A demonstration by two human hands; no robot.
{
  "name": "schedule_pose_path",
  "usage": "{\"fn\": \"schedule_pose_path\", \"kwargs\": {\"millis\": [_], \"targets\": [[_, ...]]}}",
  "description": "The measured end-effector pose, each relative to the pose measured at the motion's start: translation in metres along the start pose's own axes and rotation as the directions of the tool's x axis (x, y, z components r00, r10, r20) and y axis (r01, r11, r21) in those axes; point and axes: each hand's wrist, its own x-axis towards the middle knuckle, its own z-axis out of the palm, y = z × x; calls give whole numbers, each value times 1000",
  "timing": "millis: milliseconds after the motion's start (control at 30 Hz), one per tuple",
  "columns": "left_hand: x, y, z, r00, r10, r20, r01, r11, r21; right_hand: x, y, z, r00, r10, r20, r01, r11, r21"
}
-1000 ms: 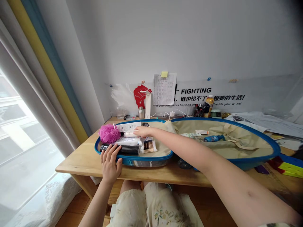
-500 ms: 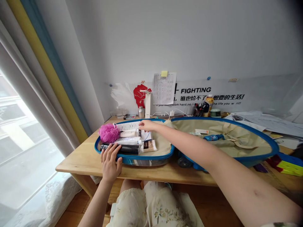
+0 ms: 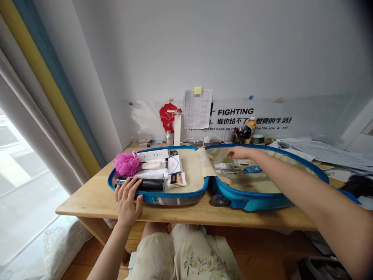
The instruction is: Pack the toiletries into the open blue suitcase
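Observation:
A blue-rimmed suitcase (image 3: 175, 193) lies open on the table, its two halves side by side. My left hand (image 3: 128, 200) rests flat on the left half's front rim, fingers stretched over a black cylinder (image 3: 151, 184). Behind that lie white tubes (image 3: 154, 173), a pink bath puff (image 3: 127, 163), a long white box (image 3: 153, 155), a white-and-blue box (image 3: 175, 165) and a pack of cotton swabs (image 3: 177, 179). Over the right half hangs my right hand (image 3: 240, 153), fingers loosely bent down with nothing seen in them. Below it are clear bottles (image 3: 229, 166), a blue bottle (image 3: 252, 169) and a small box (image 3: 241, 161).
Along the back of the wooden table (image 3: 84, 206) stand a white lamp (image 3: 177, 129), a small metallic bottle (image 3: 168, 137), pens (image 3: 239, 135) and a yellow bottle (image 3: 250, 130). Papers (image 3: 309, 149) cover the right rear. A curtain (image 3: 55, 97) hangs at the left.
My right hand has left the long white box in the left half and moved right, over the other half. My left hand stays on the front rim. The view has shifted slightly.

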Motion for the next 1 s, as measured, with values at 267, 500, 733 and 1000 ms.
{"fn": "schedule_pose_path", "kwargs": {"millis": [267, 500, 733, 1000], "targets": [[-1, -1, 1, 1000, 10, 2, -10, 1000, 9, 11, 42, 22, 995, 94, 16, -87, 964, -251], [-1, -2, 0, 1000, 26, 3, -26, 1000, 13, 13, 49, 33, 978, 206, -13, -198, 915, -352], [0, -2, 0, 1000, 20, 4, -20, 1000, 9, 13, 34, 25, 963, 250, -99, -269, 911, -311], [0, -1, 0, 1000, 2, 5, -2, 1000, 10, -16, -27, -12, 952, -124, -279, 42, 959, -282]]}}
